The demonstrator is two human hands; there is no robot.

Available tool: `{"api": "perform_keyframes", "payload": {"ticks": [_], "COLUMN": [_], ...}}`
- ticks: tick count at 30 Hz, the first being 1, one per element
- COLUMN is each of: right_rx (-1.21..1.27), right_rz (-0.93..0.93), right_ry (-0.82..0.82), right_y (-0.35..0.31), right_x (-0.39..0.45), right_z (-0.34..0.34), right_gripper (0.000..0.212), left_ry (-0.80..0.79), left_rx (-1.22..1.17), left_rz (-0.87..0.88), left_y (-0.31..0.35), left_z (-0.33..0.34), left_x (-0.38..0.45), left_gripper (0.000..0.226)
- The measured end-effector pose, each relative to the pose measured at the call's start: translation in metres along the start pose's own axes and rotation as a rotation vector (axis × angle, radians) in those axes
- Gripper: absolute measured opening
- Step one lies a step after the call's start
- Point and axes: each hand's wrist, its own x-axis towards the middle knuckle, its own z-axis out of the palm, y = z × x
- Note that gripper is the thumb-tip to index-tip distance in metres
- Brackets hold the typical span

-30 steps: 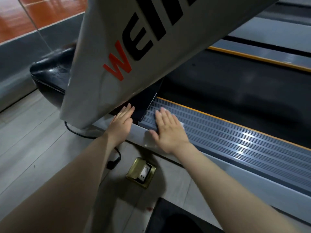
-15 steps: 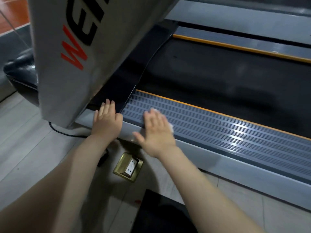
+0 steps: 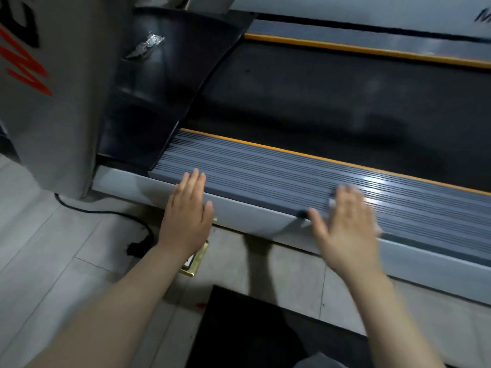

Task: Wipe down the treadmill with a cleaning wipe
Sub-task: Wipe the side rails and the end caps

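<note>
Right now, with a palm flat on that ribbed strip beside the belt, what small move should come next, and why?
Probably slide the right hand, pressing the wipe flat, further right along the ribbed side rail: most of its length lies that way, while the left hand braces on its edge.

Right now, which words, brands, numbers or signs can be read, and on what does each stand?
No whole word reads.
Upright: a red letter, perhaps "W" on its side, with part of a black letter above it; the rest is cropped.
Far rail: dark letters at the picture's right edge, cut off and blurred.
Black cover: a silver badge, unreadable.
</note>
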Motion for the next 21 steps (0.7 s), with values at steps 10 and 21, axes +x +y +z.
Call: {"api": "perform_keyframes", "payload": {"ticks": [10, 21], "right_rx": [-0.003, 0.038], "right_rz": [-0.303, 0.119], "right_ry": [-0.066, 0.134], "right_y": [-0.016, 0.101], "right_x": [0.086, 0.072], "right_z": [0.008, -0.020], "right_gripper": [0.071, 0.065], "left_ry": [0.009, -0.038], "left_rx": [0.046, -0.113], "left_rz": [0.075, 0.262], "left_y": [0.039, 0.149], "left_z": [-0.001, 0.035], "left_x": [0.004, 0.030], "left_gripper": [0.061, 0.064]}}
